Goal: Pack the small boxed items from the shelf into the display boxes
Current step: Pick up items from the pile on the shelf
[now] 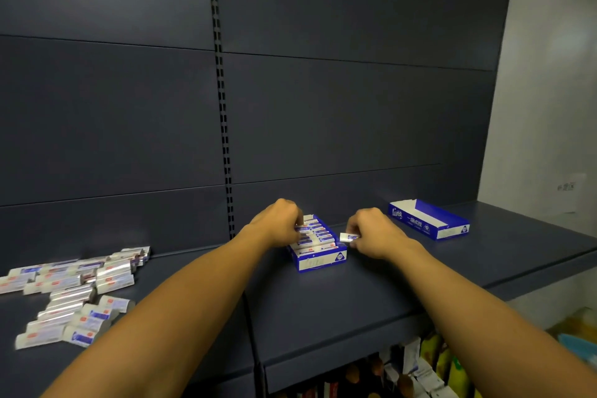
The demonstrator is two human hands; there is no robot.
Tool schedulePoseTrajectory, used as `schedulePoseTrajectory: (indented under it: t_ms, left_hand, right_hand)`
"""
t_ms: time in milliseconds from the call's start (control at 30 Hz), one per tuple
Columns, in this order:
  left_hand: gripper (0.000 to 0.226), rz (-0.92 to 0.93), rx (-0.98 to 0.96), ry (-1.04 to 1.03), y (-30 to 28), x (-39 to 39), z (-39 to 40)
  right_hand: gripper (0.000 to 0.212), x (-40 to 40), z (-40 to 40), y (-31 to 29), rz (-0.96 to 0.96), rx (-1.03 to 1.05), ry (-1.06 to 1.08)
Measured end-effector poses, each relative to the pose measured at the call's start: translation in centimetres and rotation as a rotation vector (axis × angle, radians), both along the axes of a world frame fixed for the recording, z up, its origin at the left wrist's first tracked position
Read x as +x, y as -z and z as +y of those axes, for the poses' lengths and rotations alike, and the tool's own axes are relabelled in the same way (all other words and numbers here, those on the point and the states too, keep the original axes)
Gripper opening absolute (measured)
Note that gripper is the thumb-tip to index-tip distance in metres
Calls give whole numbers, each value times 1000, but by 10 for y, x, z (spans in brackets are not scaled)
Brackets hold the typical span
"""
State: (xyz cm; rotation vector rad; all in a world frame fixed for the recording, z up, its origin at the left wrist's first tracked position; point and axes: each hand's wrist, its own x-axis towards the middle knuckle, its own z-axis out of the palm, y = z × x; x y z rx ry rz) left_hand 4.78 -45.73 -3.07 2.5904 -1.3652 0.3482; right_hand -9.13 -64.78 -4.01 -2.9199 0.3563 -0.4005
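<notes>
A blue and white display box (323, 260) stands on the dark shelf (371, 294), holding several small boxed items in rows. My left hand (279, 223) is over its left side, fingers curled down on the packed items. My right hand (374, 233) is just right of the box and pinches one small white boxed item (348, 237) at the box's right edge. A second display box (429, 220), with nothing visible inside it, lies further right and back.
Several loose small boxed items (74, 294) lie scattered on the shelf at the far left. A slotted upright (223, 107) divides the dark back panel. Below the shelf edge, bottles and packages (420, 368) fill the lower shelf. A pale wall (549, 107) is on the right.
</notes>
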Motion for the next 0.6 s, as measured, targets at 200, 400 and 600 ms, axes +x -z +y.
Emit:
schedulePoseTrajectory:
  t_ms: [200, 400, 600]
  left_hand:
    - [31, 9, -18, -14, 1, 6, -13]
    - [30, 10, -68, -79, 10, 3, -12]
    - [32, 37, -109, -141, 28, 3, -6]
  right_hand:
    - [21, 30, -17, -6, -78, -18, -134]
    - [27, 48, -36, -1, -88, -56, -337]
    - [28, 69, -45, 7, -141, -29, -546]
